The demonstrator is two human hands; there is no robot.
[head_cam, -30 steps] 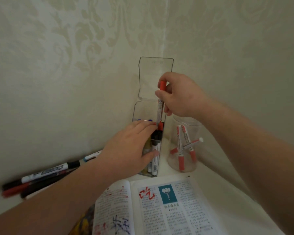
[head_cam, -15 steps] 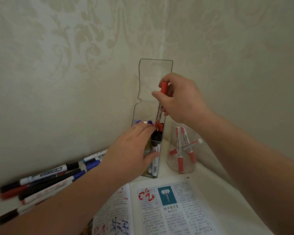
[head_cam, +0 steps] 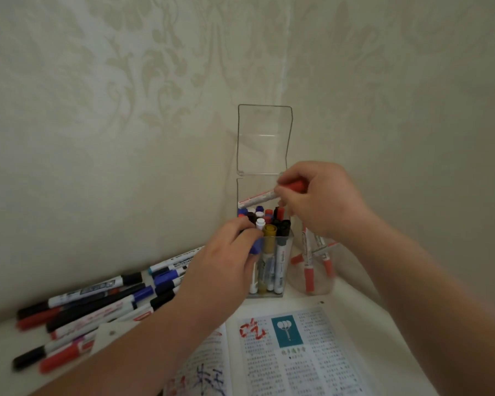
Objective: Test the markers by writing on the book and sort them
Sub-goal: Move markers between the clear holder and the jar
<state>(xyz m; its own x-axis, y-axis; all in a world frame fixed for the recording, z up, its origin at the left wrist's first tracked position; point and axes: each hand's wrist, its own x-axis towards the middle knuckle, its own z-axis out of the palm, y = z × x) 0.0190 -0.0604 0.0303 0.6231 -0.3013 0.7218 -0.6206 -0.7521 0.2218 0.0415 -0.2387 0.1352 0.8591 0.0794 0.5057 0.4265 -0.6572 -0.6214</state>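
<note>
A clear plastic box [head_cam: 286, 252] with its lid flipped up stands in the corner, packed with several upright markers. My right hand [head_cam: 320, 201] holds a red-capped white marker [head_cam: 265, 196] nearly level just above the box mouth. My left hand [head_cam: 226, 267] rests against the box's left side, its fingers curled round the tops of the markers there, near a blue one [head_cam: 256, 247]. An open book [head_cam: 283, 358] with red and blue scribbles lies at the front.
A pile of loose markers [head_cam: 97, 304] in black, blue and red lies along the left wall. A clear round jar [head_cam: 312, 270] holding red-capped markers stands right of the box. Walls close in on the left and behind.
My right hand has tilted the red marker from upright inside the box to almost level above it. My left hand slid up to the marker tops. The view dropped, showing more loose markers.
</note>
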